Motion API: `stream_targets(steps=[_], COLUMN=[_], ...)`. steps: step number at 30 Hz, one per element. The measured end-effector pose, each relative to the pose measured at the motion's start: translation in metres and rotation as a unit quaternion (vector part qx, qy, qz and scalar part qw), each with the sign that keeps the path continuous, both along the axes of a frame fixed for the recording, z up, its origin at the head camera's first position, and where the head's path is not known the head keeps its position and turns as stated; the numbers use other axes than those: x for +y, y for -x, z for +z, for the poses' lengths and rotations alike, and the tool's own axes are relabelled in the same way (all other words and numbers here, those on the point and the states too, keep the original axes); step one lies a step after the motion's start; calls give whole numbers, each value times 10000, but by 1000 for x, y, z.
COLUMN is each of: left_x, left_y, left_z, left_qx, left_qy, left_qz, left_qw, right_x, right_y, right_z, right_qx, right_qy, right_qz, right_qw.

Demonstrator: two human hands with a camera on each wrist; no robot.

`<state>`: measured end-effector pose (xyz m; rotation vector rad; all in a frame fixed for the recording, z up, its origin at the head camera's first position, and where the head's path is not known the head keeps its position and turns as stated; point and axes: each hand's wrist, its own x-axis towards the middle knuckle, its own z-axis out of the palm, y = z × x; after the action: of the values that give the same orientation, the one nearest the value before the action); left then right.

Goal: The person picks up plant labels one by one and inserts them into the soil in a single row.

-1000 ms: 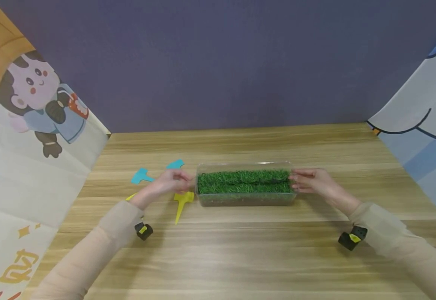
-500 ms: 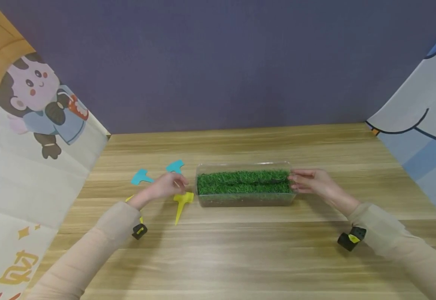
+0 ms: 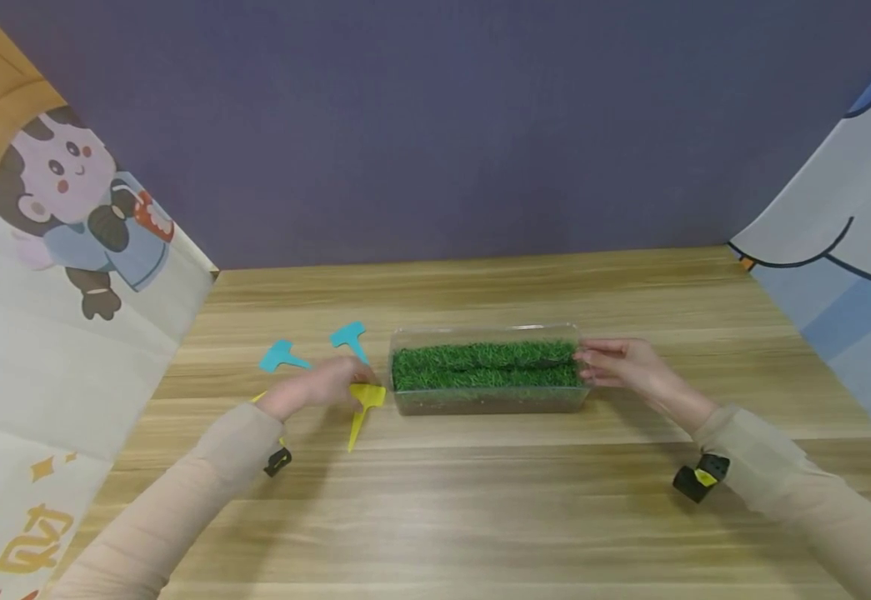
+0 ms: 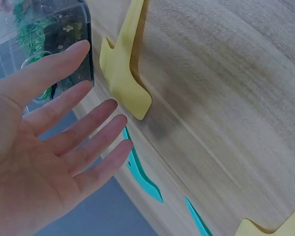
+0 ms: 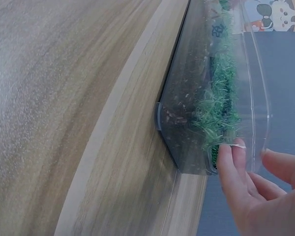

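Observation:
A clear rectangular planter box [image 3: 491, 402] holds two strips of green artificial grass [image 3: 480, 379] over dark soil. At its right end, my right hand [image 3: 626, 362] touches the end wall with its fingertips; the right wrist view shows the thumb [image 5: 280, 164] apart from the fingers. My left hand [image 3: 322, 387] is off the box, over a yellow T-shaped plant label [image 3: 367, 395]. In the left wrist view its fingers [image 4: 96, 120] are spread, holding nothing. Beyond this hand lie two blue T-shaped plant labels, one nearer the box [image 3: 347, 335] and one farther left [image 3: 277, 356].
A second yellow plant label [image 4: 292, 225] lies partly hidden beneath my left forearm in the head view. The wooden table [image 3: 480, 517] meets a dark wall [image 3: 480, 125] at the back. Cartoon-printed cloths stand at left [image 3: 142, 333] and right [image 3: 855, 208].
My left hand has let go of the box's left end, drawn back left and lowered over the near yellow plant label. The right hand has stayed at the right end; the box has not moved.

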<state>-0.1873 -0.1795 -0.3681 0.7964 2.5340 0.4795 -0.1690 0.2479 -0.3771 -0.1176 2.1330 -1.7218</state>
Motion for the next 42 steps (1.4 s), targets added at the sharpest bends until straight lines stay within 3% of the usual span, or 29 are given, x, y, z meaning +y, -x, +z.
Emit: stream_targets(steps=[18, 31, 42], left_x=[5, 4, -3], left_y=[-4, 0, 13], left_z=[-12, -17, -23], left_qx=[132, 286, 109], left_qy=[568, 417, 158], left_qz=[188, -8, 251], left_qw=[9981, 9987, 9995], right_x=[0, 0, 0], right_y=[-1, -1, -1], right_z=[-1, -2, -1], right_qx=[12, 46, 24], right_qy=[-8, -14, -40], right_qz=[-23, -9, -44], right_qw=[10000, 10000, 10000])
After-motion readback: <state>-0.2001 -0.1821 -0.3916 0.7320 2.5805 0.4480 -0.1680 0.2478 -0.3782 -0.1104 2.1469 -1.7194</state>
